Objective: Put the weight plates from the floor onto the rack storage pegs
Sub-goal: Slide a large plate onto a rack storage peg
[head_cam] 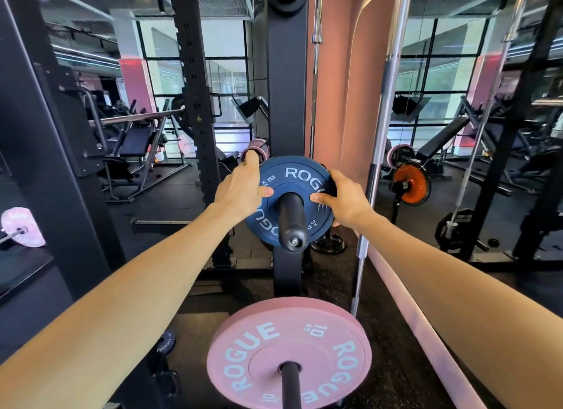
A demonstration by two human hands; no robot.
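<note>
Both hands on the blue plate, which sits threaded on the upper black peg of the rack post. My left grip pinches the plate's left rim, thumb on the face, fingers curled behind the edge. My right grip holds the right rim the same way, thumb pressing the face near the hub. The peg end sticks out toward me between my grips. Below my grips, nearer me, a pink 10 kg plate is already on the lower peg. A small dark plate sits low, below my left forearm; what it rests on, cannot tell. Silver barbell stands just right of my right grip.
</note>
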